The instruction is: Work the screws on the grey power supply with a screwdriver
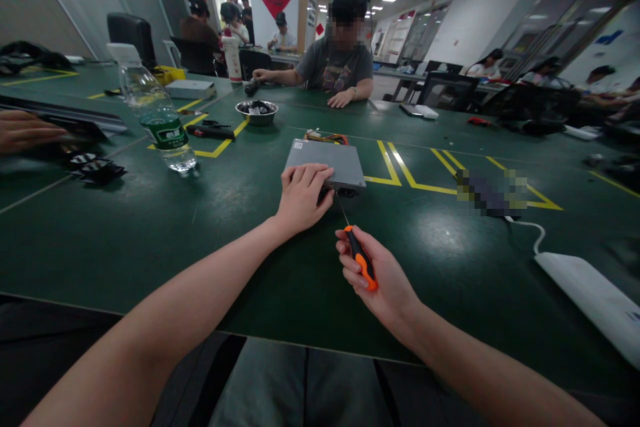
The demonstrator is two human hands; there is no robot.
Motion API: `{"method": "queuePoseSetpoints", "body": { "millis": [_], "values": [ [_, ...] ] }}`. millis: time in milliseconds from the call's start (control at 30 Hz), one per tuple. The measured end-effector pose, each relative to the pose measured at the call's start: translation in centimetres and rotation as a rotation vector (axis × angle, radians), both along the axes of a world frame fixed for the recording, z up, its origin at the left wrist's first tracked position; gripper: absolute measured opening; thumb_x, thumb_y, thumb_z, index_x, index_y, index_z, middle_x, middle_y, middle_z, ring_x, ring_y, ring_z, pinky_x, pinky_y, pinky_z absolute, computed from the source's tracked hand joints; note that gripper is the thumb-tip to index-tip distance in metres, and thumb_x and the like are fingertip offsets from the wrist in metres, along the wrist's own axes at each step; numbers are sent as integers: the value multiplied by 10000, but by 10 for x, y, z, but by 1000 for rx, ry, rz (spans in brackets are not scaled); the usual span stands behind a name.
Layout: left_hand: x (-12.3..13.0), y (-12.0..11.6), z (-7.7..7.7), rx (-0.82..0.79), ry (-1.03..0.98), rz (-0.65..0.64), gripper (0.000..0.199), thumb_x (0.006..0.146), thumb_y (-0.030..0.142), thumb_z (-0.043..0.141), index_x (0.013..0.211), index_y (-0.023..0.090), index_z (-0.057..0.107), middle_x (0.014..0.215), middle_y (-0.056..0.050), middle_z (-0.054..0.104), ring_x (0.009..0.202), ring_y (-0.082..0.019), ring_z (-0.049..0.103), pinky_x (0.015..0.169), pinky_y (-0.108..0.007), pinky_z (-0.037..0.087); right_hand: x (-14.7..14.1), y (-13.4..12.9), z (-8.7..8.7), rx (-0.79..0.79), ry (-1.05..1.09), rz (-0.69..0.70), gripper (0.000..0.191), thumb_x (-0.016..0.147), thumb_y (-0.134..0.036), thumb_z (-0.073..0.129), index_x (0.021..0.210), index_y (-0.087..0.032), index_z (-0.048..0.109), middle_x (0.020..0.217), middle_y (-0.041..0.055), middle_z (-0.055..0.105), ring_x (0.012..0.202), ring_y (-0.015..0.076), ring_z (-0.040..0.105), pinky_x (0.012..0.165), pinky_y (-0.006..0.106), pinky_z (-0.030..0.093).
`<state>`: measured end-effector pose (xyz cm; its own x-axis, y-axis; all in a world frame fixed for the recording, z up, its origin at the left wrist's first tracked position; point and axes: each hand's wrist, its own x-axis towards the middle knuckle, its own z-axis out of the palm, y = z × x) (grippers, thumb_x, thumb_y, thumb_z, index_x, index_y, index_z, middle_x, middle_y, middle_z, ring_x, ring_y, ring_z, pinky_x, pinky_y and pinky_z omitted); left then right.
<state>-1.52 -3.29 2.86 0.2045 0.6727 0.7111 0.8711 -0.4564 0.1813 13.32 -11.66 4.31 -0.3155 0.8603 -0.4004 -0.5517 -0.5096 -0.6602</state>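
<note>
A grey metal computer power supply (340,163) lies on the green table, with coloured cables (330,138) at its far edge. My left hand (306,197) grips its near left corner, fingers across the top and thumb at the front face. In my right hand (377,270) is a screwdriver (361,257) with an orange and black handle, fingers wrapped around it. Its thin shaft points up and away to the front face of the power supply, beside my left thumb. Whether the tip sits in a screw is too small to tell.
A water bottle (163,120) stands on the left, near another person's hand (25,132). Behind are a metal bowl (257,119) of small parts and a black tool (207,132). A person (335,60) sits opposite. To the right, a white cable joins a blurred device and a white case (590,293).
</note>
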Motion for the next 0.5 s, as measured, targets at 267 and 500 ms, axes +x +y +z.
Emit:
{"method": "queuePoseSetpoints", "body": {
  "millis": [267,500],
  "values": [
    [0,0,0,-2,7,3,323,830,284,480,1147,223,481,1189,-46,545,1118,-216,441,952,-401,231,-1,0,2,-9,-15,3,178,818,-260,520,756,-109,591,619,-10,494,395,6,336,304,99,249],
    [0,0,0,7,2,3,318,830,281,484,1143,220,484,1190,-43,547,1116,-214,442,951,-401,227,-2,0,2,7,-29,6,129,807,-249,532,788,-130,579,642,-5,509,422,23,362,301,104,245]
  ]
}}
